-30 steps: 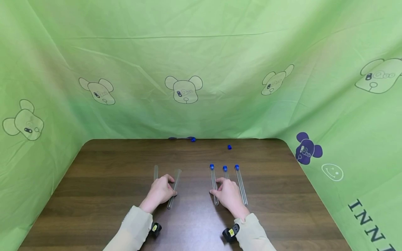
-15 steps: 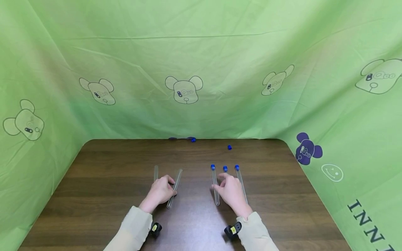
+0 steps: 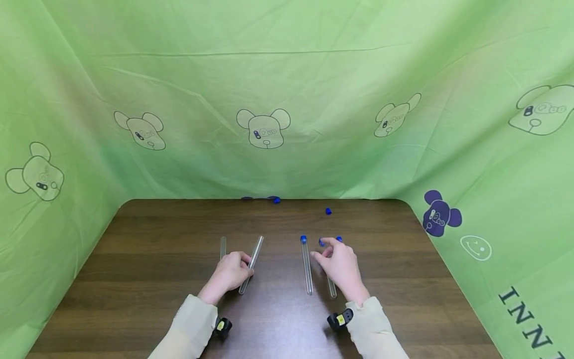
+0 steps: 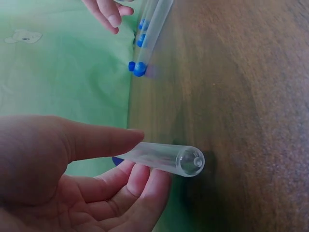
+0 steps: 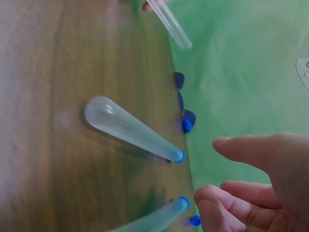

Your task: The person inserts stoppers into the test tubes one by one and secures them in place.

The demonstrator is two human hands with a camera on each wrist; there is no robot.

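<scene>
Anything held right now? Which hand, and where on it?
Left hand: a clear tube, pinched about midway along its length. Right hand: nothing held.

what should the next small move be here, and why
Probably send the right hand to the nearer loose blue cap: that hand looks empty, while the tube that the left hand pinches is uncapped at its far end.

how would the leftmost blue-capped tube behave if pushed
The blue-capped tube would probably roll, its round body lying on the flat table. It looks stiff, with straight walls. Its glossy surface may be slippery.
</scene>
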